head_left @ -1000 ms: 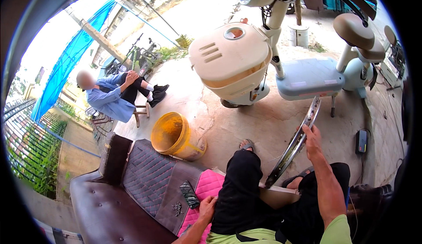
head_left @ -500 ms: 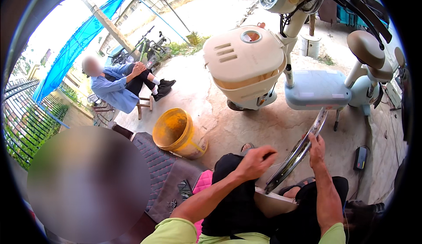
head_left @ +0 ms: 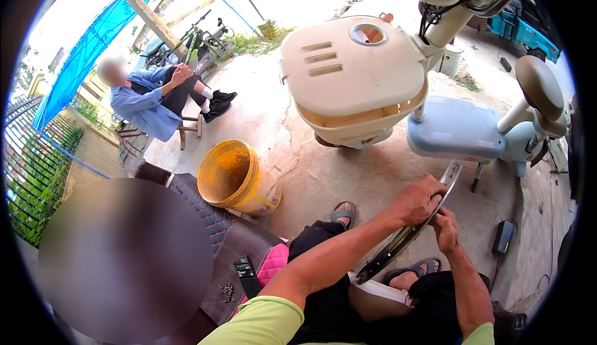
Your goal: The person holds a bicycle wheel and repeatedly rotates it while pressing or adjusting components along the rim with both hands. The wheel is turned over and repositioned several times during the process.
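Observation:
A shiny metal wheel rim [head_left: 387,255] stands tilted and nearly edge-on between my knees, its lower end by a whitish, curved-edged piece [head_left: 387,291]. My right hand [head_left: 446,230] is closed on the rim's right side, near its upper part. On the other side my left hand [head_left: 418,201] has its fingers bent and closed against the rim, close to the right hand. Whether a small part sits between the left fingertips cannot be made out.
A yellow bucket [head_left: 264,196] stands ahead left. Beside me, a quilted seat [head_left: 214,236] carries a phone [head_left: 247,276] and small metal pieces [head_left: 227,291]. An electric scooter [head_left: 457,130] with a cream basket [head_left: 354,74] stands ahead; a black charger [head_left: 504,237] lies right. A person [head_left: 146,105] sits far left.
My left hand has moved right, from in front of my knee onto the rim. My right hand has shifted slightly down along it. The whole view has shifted a little.

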`<action>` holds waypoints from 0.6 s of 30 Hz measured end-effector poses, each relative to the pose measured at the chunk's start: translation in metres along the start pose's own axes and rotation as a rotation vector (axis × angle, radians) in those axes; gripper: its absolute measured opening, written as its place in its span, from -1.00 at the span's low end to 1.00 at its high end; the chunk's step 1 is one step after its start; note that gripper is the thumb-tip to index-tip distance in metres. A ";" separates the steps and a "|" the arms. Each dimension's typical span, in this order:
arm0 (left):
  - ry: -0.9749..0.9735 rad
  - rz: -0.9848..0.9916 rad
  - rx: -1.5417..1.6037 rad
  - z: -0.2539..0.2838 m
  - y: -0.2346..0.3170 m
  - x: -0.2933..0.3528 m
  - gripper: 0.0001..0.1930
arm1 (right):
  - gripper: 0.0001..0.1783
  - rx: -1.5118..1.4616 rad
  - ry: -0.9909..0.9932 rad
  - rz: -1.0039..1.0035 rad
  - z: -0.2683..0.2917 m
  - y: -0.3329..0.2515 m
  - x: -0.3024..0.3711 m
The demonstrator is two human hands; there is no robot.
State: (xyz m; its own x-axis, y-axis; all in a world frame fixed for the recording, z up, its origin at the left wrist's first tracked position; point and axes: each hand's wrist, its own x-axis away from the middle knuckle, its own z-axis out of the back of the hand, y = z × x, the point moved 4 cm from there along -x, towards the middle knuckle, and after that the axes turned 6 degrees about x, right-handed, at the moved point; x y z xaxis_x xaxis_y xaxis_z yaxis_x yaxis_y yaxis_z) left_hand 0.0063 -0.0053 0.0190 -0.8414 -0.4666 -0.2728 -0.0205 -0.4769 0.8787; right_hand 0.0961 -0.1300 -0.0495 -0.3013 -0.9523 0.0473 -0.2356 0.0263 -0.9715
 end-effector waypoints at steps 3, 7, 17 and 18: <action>0.014 -0.006 -0.007 0.006 -0.010 0.001 -0.81 | -0.65 0.308 0.025 0.051 -0.002 -0.013 -0.010; 0.012 -0.008 0.007 0.010 -0.004 0.000 -0.85 | -0.72 0.176 0.362 0.121 0.028 0.009 -0.006; -0.003 0.007 0.030 0.005 -0.003 -0.002 -0.85 | -0.52 -0.004 0.254 0.214 0.026 0.045 -0.018; -0.006 0.018 0.034 0.005 -0.003 -0.003 -0.85 | -0.51 -0.038 0.262 0.205 0.026 0.046 -0.018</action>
State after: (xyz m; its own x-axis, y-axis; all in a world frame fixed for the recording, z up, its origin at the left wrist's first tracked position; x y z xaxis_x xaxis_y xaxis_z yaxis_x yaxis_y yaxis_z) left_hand 0.0059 0.0012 0.0195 -0.8448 -0.4704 -0.2549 -0.0238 -0.4429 0.8963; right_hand 0.1150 -0.1195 -0.1009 -0.5719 -0.8159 -0.0853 -0.1781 0.2250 -0.9580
